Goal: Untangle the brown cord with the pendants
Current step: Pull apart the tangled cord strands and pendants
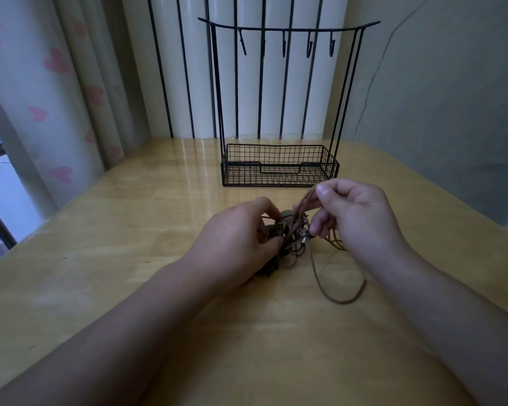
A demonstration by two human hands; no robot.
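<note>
Two bare hands work over a wooden desk [129, 230], near its middle. Left hand [241, 238]: fingers curled around the knotted bundle of brown cord [294, 230], pinning it against the desk; dark, rounded pendants [286, 214] show just beyond the fingertips, and a dark frayed piece lies under the palm's edge. Right hand [358, 218]: raised above the desk, thumb and forefinger pinching several strands of the cord and drawing them up from the tangle, the other fingers curled loosely below. One long loop of cord trails toward the viewer and lies on the desk beneath the right wrist. Behind the hands, well apart from them, stands a black wire rack [279, 165] with a mesh basket at its base and a top rail carrying hooks [308, 48]. Curtain [50, 112] with pink hearts at left.
</note>
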